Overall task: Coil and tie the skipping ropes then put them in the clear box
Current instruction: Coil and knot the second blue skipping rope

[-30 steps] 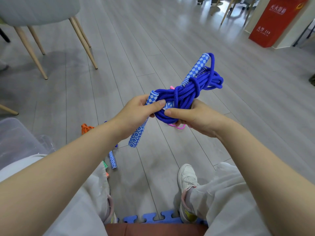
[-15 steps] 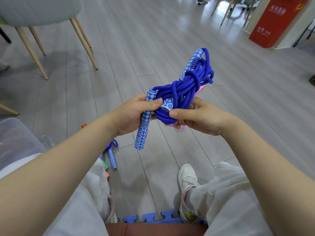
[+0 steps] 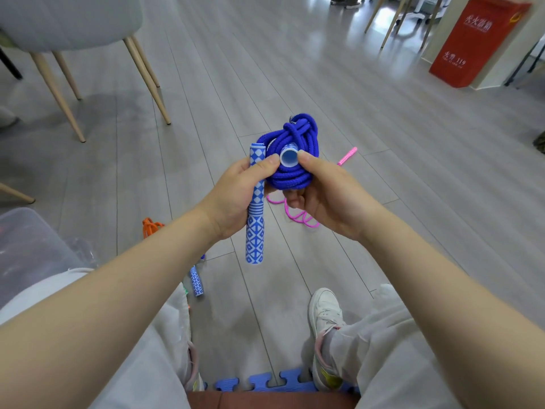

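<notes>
Grey plank flooring lay beneath a coiled blue skipping rope (image 3: 290, 156), held chest-high between both hands so its knot could be checked. One patterned handle (image 3: 256, 208) was gripped by the left hand (image 3: 236, 199); the right hand (image 3: 323, 196) pinched the bundle. A second earlier, the bundle had lain sideways; its handle end was now turned toward the camera. The clear box (image 3: 26, 249) waited at left.

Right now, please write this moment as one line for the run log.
left hand: grips blue-and-white patterned handle | right hand: holds coiled, knotted blue rope bundle | pink skipping rope: on floor | clear plastic box: lower left
</notes>
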The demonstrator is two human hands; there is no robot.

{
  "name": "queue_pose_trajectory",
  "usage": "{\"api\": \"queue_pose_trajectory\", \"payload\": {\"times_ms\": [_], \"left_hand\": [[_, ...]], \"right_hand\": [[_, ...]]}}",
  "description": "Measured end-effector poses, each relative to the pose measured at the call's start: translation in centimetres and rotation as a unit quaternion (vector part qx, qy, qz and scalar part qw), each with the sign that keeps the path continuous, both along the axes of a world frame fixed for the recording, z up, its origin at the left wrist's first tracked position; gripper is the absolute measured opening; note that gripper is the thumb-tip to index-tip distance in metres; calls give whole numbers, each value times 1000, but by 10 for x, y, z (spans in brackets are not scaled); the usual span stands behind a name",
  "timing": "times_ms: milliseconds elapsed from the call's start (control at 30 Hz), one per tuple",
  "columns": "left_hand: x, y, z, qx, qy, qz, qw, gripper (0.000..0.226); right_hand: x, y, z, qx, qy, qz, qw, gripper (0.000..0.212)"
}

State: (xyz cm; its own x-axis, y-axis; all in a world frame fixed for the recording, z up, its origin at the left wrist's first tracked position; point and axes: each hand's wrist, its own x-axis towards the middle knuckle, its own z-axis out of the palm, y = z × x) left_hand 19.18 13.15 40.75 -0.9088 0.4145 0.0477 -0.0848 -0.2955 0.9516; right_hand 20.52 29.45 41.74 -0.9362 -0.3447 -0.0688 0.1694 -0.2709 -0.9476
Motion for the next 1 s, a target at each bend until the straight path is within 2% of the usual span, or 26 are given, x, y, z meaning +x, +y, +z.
{"api": "queue_pose_trajectory", "payload": {"times_ms": [133,200,267,333,433,500,600,700,800,900,1000], "left_hand": [[-8,-6,1,-109,6,14,994,37],[-11,-11,3,-145,10,-14,989,39],[-14,-17,4,-115,-23,-85,989,46],[-14,-22,8,-42,-96,-114,988,41],[-22,-21,2,33,-164,-26,986,35],[-31,-18,-8,23,-171,63,983,38],[-40,-15,-18,-29,-156,161,974,20],[-42,-18,-23,-91,-141,203,965,16],[-46,-24,-27,-126,-136,254,949,7],[-46,-25,-27,-150,-118,240,952,5],[-40,-20,-27,-117,-118,211,963,5]], "right_hand": [[3,0,-4,-13,22,-7,1000,27],[4,6,-2,7,34,-1,999,22],[6,14,0,56,38,22,998,27],[9,18,-1,96,34,63,993,35],[15,16,-5,157,7,128,979,24],[16,15,-8,200,-15,181,963,21],[15,15,-7,233,-41,231,944,20],[14,19,-8,270,-39,205,940,15],[12,21,-11,276,-88,126,949,18],[10,17,-14,228,-115,57,965,21],[8,9,-16,203,-130,25,970,23]]}}
